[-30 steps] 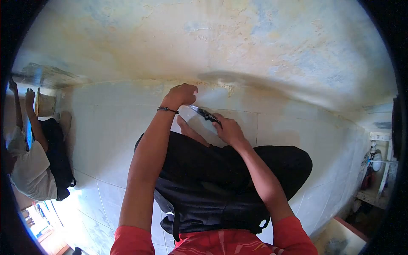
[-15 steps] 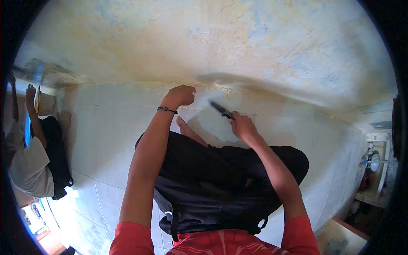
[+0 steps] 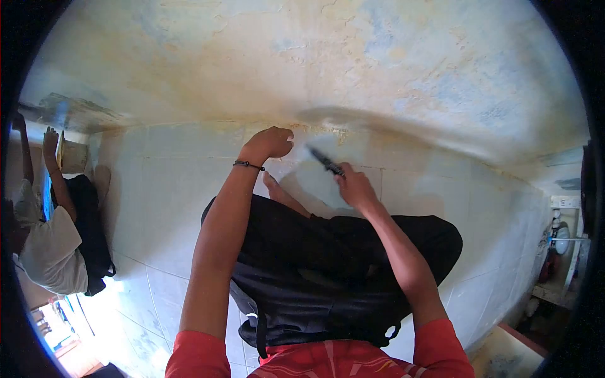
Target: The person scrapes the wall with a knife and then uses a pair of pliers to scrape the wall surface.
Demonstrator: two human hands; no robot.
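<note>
My right hand [image 3: 354, 189] grips a black knife [image 3: 325, 160] by its handle, its dark blade slanting up and left over the floor. The blade tip is apart from the wall and slightly blurred. Beside the wall's base, my left hand [image 3: 270, 142] is closed, with the fingers curled under; whatever they may hold is hidden. Between the two hands and the stained, peeling wall [image 3: 353, 57] lie yellowish crumbs [image 3: 339, 134] along the joint with the floor. My bare foot [image 3: 283, 194] rests on the floor below my left hand.
Pale tiles cover the floor [image 3: 170, 195]. At the left another person [image 3: 53, 249] sits by the wall with raised hands. A white shelf [image 3: 570, 236] with objects stands at the far right, near a low ledge [image 3: 510, 353]. Bright light falls at lower left.
My right hand and the knife have shifted slightly left and up. My left hand stays closed near the wall's base. The view has moved a little, and the other person appears slightly further right.
</note>
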